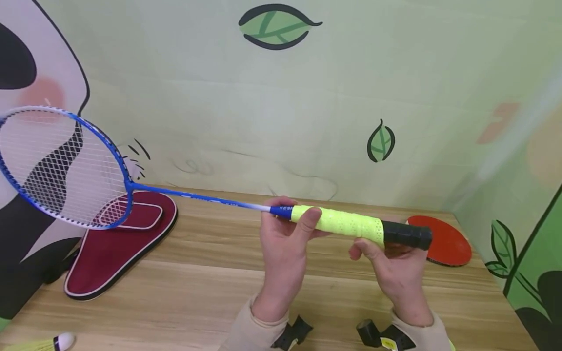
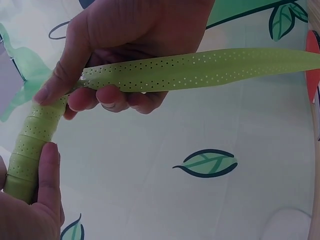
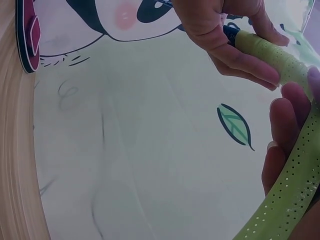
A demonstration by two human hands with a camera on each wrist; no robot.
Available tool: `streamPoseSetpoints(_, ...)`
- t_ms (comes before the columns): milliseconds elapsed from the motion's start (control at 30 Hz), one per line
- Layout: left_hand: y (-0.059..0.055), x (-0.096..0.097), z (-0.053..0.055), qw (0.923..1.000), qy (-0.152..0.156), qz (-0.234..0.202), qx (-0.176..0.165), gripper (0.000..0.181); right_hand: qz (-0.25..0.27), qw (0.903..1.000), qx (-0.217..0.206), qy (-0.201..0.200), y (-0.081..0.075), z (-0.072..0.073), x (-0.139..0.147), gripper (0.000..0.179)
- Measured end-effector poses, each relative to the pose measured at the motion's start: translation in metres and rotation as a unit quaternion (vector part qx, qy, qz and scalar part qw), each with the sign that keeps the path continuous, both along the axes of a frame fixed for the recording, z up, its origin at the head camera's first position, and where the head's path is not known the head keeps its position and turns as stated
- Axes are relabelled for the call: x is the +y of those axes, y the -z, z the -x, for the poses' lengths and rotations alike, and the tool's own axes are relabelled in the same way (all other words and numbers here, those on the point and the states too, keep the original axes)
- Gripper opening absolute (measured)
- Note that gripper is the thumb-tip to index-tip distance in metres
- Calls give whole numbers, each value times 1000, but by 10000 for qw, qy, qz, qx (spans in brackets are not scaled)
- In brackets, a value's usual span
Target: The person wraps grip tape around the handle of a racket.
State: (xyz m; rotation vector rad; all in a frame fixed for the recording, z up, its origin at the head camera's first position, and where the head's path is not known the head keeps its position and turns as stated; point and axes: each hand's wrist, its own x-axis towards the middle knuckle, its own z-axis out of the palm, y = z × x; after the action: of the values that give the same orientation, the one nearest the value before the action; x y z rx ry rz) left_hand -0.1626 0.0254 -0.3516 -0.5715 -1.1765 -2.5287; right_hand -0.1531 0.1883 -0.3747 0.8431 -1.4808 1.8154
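Observation:
A blue-and-white badminton racket (image 1: 197, 196) is held above the table, its strung head to the left. My left hand (image 1: 285, 248) grips the handle by the blue cone, thumb on top. Neon-yellow perforated overgrip tape (image 1: 347, 222) wraps the handle from the cone to a bare black butt end (image 1: 406, 235). At the edge of the wrap, my right hand (image 1: 401, 282) pinches the tape, its thumb against the handle. In the left wrist view a loose tape strip (image 2: 200, 70) runs off across the right fingers; the head view hides it.
A maroon paddle case (image 1: 118, 258) lies at the left of the wooden table (image 1: 197, 292). Behind my right hand is a red table tennis paddle (image 1: 450, 241). A shuttlecock (image 1: 65, 340) lies at the near left corner. A printed backdrop (image 1: 281, 122) stands behind.

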Motion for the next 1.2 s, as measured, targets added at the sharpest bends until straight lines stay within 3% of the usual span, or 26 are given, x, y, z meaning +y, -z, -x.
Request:
streamPoseSetpoints(367, -1, -1, -1, 9996, 127, 127, -200, 36, -175, 9990, -417, -24, -2, -2, 1, 27)
streamPoseSetpoints(567, 0, -1, 0, 10000, 31, 85, -14, 41, -286, 9979, -488, -322, -3, -2, 3, 26)
streamPoseSetpoints(900, 0, 1, -2, 9998, 75, 2, -178, 39, -329, 9989, -320, 72, -4, -3, 2, 25)
streamPoseSetpoints(1000, 0, 2, -3, 9990, 324, -302, 54, 37, -338, 9988, -324, 112, -4, -3, 1, 21)
streamPoseSetpoints(1100, 0, 1, -3, 9943, 795, -591, 399, 40, -331, 9987, -370, 147, -4, -3, 0, 16)
streamPoseSetpoints(1200, 0, 0, -2, 9893, 1174, -615, 603, 46, -266, 9990, -346, 118, -5, -2, 0, 11)
